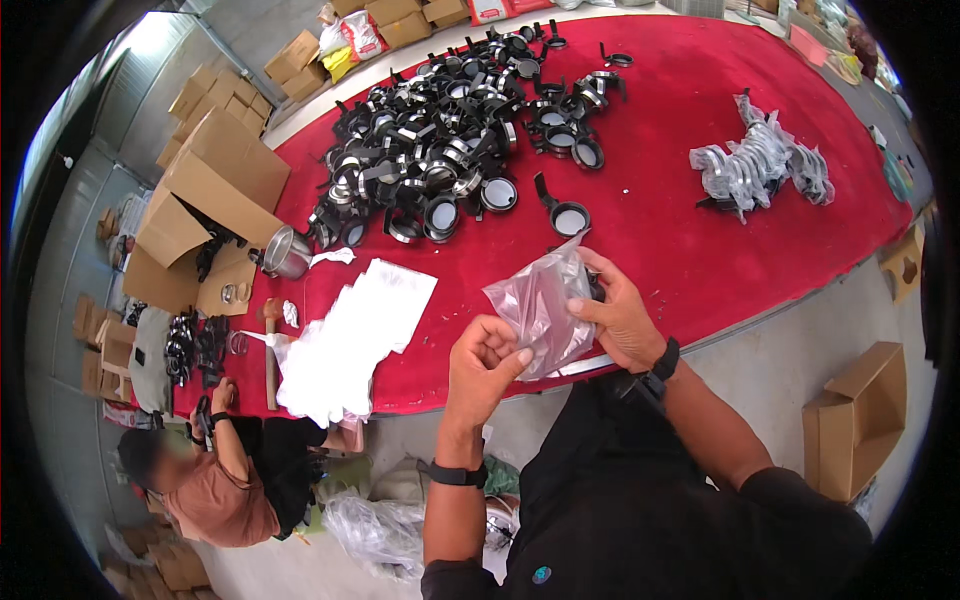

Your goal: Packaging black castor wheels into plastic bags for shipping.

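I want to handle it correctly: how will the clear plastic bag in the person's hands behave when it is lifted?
The clear plastic bag is creased between the left hand and right hand, so it is probably floppy and light. Its glossy film may be slippery.

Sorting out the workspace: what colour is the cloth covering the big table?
Red, seen best in the head view: the red cloth covers the whole table.

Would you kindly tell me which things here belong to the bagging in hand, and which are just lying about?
In use:
clear bag, held by left hand and right hand
lone black pan nearest the hands
pan pile
bagged pans

Lying about:
cardboard boxes
white sheets
metal pot
box on floor
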The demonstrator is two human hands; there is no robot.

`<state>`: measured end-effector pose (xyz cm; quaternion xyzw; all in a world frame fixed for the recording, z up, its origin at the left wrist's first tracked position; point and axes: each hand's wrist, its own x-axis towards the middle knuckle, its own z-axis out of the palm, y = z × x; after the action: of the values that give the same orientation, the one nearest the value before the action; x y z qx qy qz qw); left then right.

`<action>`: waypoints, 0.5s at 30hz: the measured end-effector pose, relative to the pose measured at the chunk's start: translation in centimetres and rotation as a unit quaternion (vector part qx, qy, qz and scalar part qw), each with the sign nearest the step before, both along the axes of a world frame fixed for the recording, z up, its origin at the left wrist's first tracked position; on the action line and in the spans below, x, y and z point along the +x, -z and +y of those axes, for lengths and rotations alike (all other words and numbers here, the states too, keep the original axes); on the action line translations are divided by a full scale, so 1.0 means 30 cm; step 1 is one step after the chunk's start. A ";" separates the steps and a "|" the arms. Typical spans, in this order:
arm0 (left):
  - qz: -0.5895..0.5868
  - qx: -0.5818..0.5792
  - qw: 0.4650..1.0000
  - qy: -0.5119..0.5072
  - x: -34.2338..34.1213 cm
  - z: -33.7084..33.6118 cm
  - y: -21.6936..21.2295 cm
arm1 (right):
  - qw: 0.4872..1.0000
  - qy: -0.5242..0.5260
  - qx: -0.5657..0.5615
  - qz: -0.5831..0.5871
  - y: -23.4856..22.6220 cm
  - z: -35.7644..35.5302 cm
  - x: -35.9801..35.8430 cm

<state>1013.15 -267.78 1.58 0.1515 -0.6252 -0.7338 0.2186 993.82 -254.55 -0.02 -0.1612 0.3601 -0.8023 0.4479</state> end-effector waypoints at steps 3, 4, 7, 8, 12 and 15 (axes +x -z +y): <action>0.081 0.117 0.987 -0.077 -0.024 0.030 -0.005 | 0.999 0.035 0.010 0.032 0.023 0.017 -0.010; 0.071 0.166 0.982 -0.050 -0.027 0.024 0.003 | 0.998 0.047 0.016 0.045 0.020 0.021 -0.010; 0.043 0.235 0.971 -0.019 -0.052 0.026 0.020 | 0.995 0.073 0.016 0.073 0.018 0.019 -0.004; 0.022 0.226 0.974 -0.014 -0.064 0.027 0.025 | 0.994 0.073 0.017 0.081 0.020 0.019 -0.007; -0.040 0.165 0.983 -0.065 -0.052 0.018 0.070 | 0.992 0.091 0.023 0.083 0.037 0.038 -0.017; -0.078 0.070 0.987 -0.123 -0.048 0.020 0.049 | 0.988 0.095 0.079 0.094 0.037 0.080 -0.020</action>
<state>1011.72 -267.16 0.11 0.2990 -0.5640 -0.7290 0.2469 993.21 -252.15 -1.14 -0.1654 0.4765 -0.7917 0.3448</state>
